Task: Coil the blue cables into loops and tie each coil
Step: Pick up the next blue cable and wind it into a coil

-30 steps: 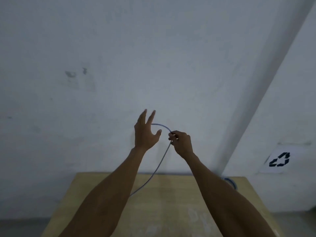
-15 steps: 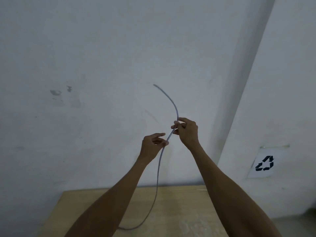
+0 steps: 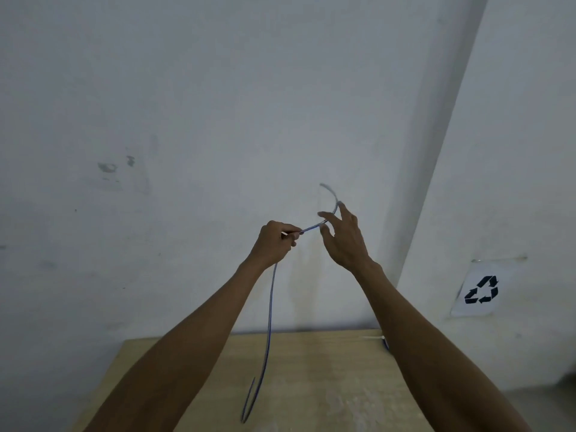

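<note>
A thin blue cable point(image 3: 269, 310) hangs from my raised hands down to the wooden table point(image 3: 327, 378), where its low end bends back upward. My left hand point(image 3: 274, 243) pinches the cable between thumb and fingers. From there the cable runs right, then curves up past my right hand point(image 3: 343, 238) to a free tip above it. The right hand's fingers are spread, its fingertips touching the cable's curve without closing on it. A small bit of another blue cable point(image 3: 386, 343) peeks out behind my right forearm.
A plain white wall fills the background, with a corner column on the right. A recycling sign point(image 3: 480, 289) is stuck low on the right wall. A pale strip point(image 3: 372, 338) lies at the table's far right edge.
My right hand has let go of its pinch and opened its fingers. The left hand has closed its pinch on the cable and risen. The cable's free tip has bent down into a curve.
</note>
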Demonstrator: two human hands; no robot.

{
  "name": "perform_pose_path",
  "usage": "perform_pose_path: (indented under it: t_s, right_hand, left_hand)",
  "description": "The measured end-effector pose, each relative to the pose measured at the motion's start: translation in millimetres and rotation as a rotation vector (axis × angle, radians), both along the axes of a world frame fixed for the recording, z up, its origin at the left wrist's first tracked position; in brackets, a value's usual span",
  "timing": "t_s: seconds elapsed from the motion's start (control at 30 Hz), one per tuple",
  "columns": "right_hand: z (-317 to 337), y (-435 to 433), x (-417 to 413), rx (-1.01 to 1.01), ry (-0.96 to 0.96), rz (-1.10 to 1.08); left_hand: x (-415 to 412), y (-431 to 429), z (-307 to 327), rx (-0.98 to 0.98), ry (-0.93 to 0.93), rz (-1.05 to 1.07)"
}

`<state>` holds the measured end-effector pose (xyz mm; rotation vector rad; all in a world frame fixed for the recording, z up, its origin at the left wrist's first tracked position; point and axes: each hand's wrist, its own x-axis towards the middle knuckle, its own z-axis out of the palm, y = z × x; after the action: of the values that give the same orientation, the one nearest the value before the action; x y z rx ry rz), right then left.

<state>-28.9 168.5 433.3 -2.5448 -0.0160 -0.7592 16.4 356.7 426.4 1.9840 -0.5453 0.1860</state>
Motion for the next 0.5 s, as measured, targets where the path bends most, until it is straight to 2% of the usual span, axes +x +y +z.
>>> perform_pose_path:
  t_s: [0.1,0.17,0.3,0.5]
  right_hand:
    - [-4.0,-3.1,-2.0,-0.142,0.018,-0.014]
    - [-4.5,-4.0,-4.1,-0.163,0.017,-0.044]
    - [-4.4,-9.8,-2.5,-0.063,-0.050,-0.062]
    - [-1.3,-20.6,-2.5,0.018,0.068,-0.002]
  left_hand:
    - [-0.2,8.4,0.7,0.033,0.011,-0.049]
    - [-0.7,14.9,1.7,0.039,0.010,-0.071]
    - [0.4,30.4,6.5,0.002,0.028,-0.118]
    - [0.1,51.4,16.3,-0.262,0.072,-0.166]
